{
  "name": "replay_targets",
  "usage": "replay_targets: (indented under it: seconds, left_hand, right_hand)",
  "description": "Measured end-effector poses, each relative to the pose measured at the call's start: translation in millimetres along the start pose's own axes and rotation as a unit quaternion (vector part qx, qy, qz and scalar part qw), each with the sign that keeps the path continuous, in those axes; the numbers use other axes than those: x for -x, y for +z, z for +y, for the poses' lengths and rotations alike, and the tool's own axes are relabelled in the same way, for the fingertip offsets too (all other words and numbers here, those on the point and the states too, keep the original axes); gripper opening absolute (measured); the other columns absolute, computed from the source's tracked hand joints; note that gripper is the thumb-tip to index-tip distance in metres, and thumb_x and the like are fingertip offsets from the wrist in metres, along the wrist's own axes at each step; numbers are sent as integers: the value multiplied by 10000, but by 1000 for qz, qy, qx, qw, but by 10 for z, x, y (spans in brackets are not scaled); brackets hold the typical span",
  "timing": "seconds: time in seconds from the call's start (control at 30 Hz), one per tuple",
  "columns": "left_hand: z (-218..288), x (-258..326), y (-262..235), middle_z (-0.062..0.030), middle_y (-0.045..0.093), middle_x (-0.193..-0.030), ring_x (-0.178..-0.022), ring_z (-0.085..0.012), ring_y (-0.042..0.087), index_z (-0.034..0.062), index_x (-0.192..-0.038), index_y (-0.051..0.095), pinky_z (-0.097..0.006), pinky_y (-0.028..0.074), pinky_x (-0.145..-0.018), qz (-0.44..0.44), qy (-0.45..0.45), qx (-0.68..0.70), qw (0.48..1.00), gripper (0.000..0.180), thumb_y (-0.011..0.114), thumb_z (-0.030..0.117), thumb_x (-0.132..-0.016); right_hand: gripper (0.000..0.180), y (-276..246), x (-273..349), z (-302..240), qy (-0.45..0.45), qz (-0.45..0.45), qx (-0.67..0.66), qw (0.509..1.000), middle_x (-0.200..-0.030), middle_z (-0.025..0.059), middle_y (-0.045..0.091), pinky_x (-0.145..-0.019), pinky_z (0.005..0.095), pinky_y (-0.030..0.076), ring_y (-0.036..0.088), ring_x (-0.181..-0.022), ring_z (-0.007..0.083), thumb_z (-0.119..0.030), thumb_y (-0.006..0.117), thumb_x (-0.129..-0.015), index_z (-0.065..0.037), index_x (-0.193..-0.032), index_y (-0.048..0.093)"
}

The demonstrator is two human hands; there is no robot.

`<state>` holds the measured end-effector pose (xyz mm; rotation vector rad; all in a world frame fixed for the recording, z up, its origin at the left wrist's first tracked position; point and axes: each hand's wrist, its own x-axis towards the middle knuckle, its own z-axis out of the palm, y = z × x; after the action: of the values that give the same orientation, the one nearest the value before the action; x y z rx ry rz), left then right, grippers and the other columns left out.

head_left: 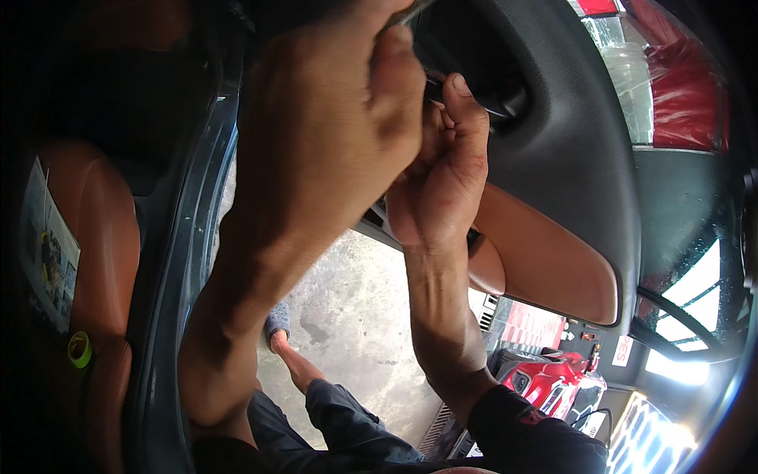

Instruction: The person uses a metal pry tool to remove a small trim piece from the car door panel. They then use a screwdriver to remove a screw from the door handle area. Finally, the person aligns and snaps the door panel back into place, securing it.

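Both my hands are raised close together against the inside of an open car door (564,110), which has a black upper trim and a brown leather lower part. My left hand (328,126) is large in the foreground and slightly blurred, its fingers curled in. A thin shiny edge shows above it at the top of the view, too little to name. Just right of it, my right hand (442,178) has its palm turned up, fingers bent and thumb raised. A thin dark piece by its fingertips is partly hidden. Behind the thumb lies a dark recess (509,103) in the trim.
To the left, a brown car seat (103,221) bears a printed sheet (49,245) and a yellow-green tape roll (80,349). The dark door sill (170,300) runs beside it. Below is concrete floor (347,276). A red car (545,383) stands beyond the door.
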<state>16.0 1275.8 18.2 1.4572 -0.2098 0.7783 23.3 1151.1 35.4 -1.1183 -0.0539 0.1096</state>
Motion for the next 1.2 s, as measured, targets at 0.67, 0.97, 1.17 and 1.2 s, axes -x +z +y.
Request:
replay_targets:
  seconds: [0.67,0.97,1.17,1.2]
  left_hand:
    - [-46,-662,-412,-123,731,-866,-602,-183,656,8,-1122,766,-305,482,-542,-266,145,-169,938,194,658,35,-963]
    - [120,-562,-337,-139,712,-874,-652,-215,706,-39,-1140,739,-319,528,-540,-277,125,-176,936,280,657,-77,-875]
    - [306,-544,-328,-115,666,-864,-679,-236,692,-8,-1146,743,-345,556,-578,-286,188,-289,894,357,681,-67,-800]
    - [303,-519,-323,-110,655,-861,-690,-233,683,0,-1160,742,-348,557,-589,-277,190,-293,895,366,686,-59,-803]
  right_hand:
    - [360,0,39,-70,12,9,84,996,-563,-79,268,-469,216,305,235,-476,58,-389,569,-1052,-51,-1146,653]
    - [311,3,41,-79,41,9,42,998,-539,-81,336,-442,242,220,255,-464,47,-326,597,-1051,-122,-820,559]
    - [346,113,49,-51,18,53,40,998,-540,-76,376,-441,250,218,275,-464,43,-313,613,-1050,-139,-753,573]
    - [329,100,57,-19,3,50,43,998,-543,-76,378,-443,248,220,279,-466,42,-314,612,-1048,-137,-772,586]
